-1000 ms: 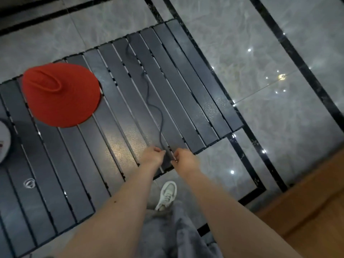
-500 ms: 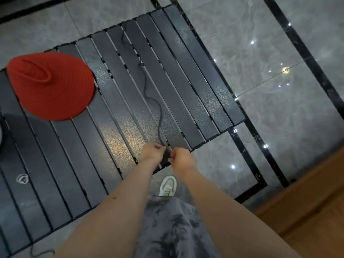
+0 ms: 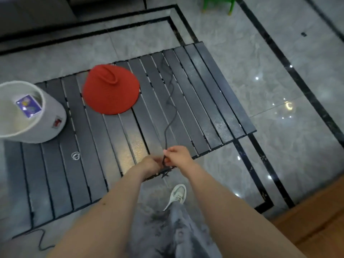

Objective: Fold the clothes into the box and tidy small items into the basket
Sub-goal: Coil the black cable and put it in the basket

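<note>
A thin black cable (image 3: 170,101) snakes across the black slatted table (image 3: 115,146) toward its near edge. My right hand (image 3: 177,155) pinches the cable's near part and my left hand (image 3: 149,164) grips a small gathered bundle of it just beside. A red knitted hat (image 3: 110,90) lies flat on the table behind. At the left stands a white round basket (image 3: 50,116) with a purple card pack (image 3: 28,106) inside.
A small white ring (image 3: 75,156) lies on the table left of my hands. Another dark cord (image 3: 41,239) trails on the grey tiled floor at the lower left. My white shoe (image 3: 177,194) stands below the table edge. Green chair legs (image 3: 217,4) show at the top.
The view swung so the basket came into sight at the left. My hands stayed at the near table edge, now with a short bunch of cable gathered between them.
</note>
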A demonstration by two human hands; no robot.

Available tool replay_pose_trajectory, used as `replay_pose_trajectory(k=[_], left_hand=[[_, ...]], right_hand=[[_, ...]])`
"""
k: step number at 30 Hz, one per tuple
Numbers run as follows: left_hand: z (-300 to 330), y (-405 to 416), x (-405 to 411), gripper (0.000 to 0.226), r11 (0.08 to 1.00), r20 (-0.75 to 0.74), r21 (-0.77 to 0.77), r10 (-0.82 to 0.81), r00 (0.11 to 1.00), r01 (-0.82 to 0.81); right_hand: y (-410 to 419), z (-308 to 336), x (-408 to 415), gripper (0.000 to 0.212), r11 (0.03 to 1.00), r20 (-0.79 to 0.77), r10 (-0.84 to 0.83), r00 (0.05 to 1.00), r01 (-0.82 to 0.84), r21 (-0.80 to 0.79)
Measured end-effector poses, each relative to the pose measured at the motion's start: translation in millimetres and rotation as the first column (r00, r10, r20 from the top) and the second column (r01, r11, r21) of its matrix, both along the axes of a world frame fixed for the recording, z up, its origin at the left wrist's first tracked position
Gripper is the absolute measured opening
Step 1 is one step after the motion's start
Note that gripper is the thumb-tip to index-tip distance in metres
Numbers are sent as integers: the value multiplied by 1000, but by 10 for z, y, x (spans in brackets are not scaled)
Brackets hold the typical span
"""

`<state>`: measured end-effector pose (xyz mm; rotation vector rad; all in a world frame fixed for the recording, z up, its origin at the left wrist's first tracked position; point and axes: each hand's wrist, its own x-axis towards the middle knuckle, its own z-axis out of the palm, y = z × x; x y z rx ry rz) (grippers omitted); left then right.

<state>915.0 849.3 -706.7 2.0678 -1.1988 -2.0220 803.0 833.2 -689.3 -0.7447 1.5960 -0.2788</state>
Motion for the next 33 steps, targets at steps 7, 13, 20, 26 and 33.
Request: replay_pose_trajectory(k=[7,13,20,26,33], left_hand=[[635,354,981,21,994,16,-33,-108,994,108],[1263,795,1954,16,984,205,-170,95,974,-60],[2156,1044,2827,32,797,370,-582,435,821,-160],[2912,1224,3195,8,519,77,-732,708,702,-442],[3648,1332,3293,6,279,-132,-769,810,571,-574]], right_hand=[[-44,811,1000,24,996,192,-12,981,28,-83],[43,1569,1948,24,988,398,-67,915,116,-98],[325,2321,2942,27,978,498,82,863,27,-207],[578,2652,3196,25,853,254,455,854,-336,-399],[851,2862,3181,43,560,51,813,579,-756,-338]])
